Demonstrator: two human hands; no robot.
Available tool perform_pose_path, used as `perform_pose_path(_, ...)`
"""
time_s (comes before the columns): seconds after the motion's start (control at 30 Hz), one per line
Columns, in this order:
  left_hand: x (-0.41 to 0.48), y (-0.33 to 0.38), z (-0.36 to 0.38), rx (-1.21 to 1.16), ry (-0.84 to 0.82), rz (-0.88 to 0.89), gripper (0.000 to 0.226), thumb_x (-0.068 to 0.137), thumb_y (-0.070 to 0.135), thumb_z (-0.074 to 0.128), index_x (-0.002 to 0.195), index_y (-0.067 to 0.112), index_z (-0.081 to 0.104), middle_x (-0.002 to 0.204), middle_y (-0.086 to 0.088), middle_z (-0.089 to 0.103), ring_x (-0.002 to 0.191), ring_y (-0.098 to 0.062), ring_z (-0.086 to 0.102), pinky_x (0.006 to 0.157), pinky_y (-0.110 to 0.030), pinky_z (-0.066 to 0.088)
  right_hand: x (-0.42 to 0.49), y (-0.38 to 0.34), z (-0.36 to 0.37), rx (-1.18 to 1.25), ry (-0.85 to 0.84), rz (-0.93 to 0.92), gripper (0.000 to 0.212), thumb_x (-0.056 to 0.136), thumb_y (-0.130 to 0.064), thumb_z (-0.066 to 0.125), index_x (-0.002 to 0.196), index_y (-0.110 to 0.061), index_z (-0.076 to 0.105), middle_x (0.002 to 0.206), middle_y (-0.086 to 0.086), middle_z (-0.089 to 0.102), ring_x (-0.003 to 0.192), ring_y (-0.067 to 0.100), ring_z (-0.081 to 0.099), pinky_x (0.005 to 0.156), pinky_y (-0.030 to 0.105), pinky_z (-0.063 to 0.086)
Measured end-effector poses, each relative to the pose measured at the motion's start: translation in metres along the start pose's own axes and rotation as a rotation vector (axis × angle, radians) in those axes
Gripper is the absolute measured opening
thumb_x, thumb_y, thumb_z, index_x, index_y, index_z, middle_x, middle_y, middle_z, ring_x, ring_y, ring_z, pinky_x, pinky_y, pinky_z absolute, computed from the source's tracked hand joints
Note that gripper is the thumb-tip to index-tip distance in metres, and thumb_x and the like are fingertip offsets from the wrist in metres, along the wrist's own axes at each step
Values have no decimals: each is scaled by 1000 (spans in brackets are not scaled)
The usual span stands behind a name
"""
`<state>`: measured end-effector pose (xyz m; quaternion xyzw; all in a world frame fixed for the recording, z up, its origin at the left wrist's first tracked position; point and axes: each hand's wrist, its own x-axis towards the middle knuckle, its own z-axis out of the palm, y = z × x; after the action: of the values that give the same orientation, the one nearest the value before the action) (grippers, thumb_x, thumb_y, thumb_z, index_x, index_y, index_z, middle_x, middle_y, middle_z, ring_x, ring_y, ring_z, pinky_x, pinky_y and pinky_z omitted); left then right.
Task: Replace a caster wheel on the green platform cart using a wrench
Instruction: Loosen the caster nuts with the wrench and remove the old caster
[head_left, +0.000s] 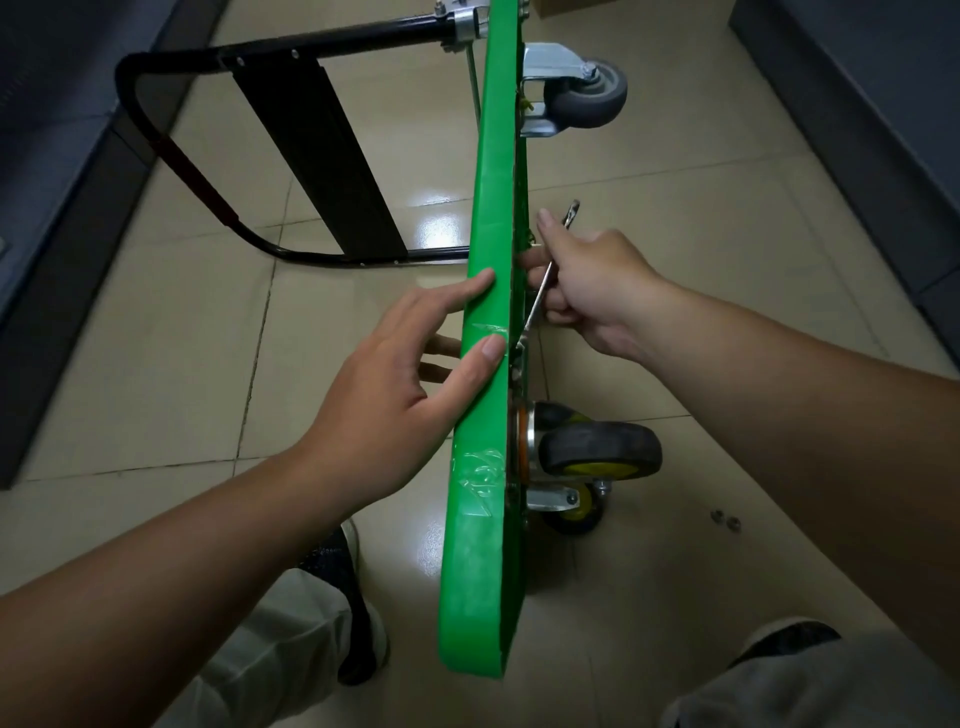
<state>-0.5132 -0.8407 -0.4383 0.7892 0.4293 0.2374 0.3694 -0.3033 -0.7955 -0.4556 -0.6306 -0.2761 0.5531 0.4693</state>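
1. Two casters sit on the underside of the glossy green plastic cart (488, 208), which stands on edge on shiny beige tiles (675, 208). The near wheel (600, 449) is black rubber with a yellow hub, and the far wheel (589, 93) is grey.
2. The left hand (395, 384) rests with relaxed, straight fingers on the cart's rim.
3. The right hand (587, 291) grips a slim steel wrench (531, 314) against the underside, between the casters.
4. Two small nuts (724, 519) lie on the tiles.

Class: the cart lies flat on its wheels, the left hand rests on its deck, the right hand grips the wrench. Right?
No: the cart stands on its edge, wheels sideways, as the head view shows. The left hand rests on its deck, the right hand grips the wrench.
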Motion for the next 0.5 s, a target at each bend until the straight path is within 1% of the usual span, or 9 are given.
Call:
perform_pose_path(0.07, 0, 0, 0, -1, -1, -1, 61, 94, 66, 48, 152, 47, 42, 134, 25, 51, 114, 4, 60, 83, -21, 58, -1, -4, 1, -23, -23, -35, 49, 108, -45, 43, 93, -4, 67, 54, -2, 54, 41, 10, 37, 42, 24, 29)
perform_pose_path(0.1, 1, 0, -1, -2, 0, -1, 61, 94, 65, 48, 152, 47, 43, 134, 24, 51, 114, 4, 61, 83, -22, 59, -2, -7, 0, -29, -40, -42, 48, 109, -42, 40, 94, -4, 65, 56, 0, 55, 41, 10, 37, 42, 23, 29)
perform_pose_path(0.2, 1, 0, 0, -7, 1, 0, 61, 94, 66, 49, 152, 47, 43, 135, 26, 51, 114, 4, 60, 83, -22, 59, -9, -15, -8, -72, -82, -49, 28, 109, -25, 41, 110, -3, 59, 67, 6, 61, 41, 9, 42, 38, 20, 32)
perform_pose_path(0.27, 0, 0, 0, -7, 1, 2, 61, 94, 66, 49, 152, 48, 43, 134, 27, 50, 114, 5, 60, 83, -20, 58, -13, -19, -15, -84, -130, -70, 20, 108, -20, 46, 111, -5, 60, 72, 7, 65, 43, 8, 46, 39, 18, 35)
perform_pose_path(0.37, 0, -1, 0, -16, 2, -1, 62, 94, 66, 49, 152, 47, 43, 135, 27, 51, 114, 5, 60, 84, -20, 58, -17, -20, -18, -32, -180, -107, 22, 107, -23, 52, 114, -4, 61, 74, 6, 65, 49, 9, 48, 43, 18, 37)
perform_pose_path(0.5, 1, 0, 0, -17, 1, -3, 62, 93, 66, 50, 152, 47, 44, 135, 25, 51, 114, 4, 61, 84, -23, 59, -17, -19, -13, -33, -175, -151, 30, 105, -25, 57, 119, 0, 63, 78, 8, 64, 51, 9, 48, 45, 18, 38)
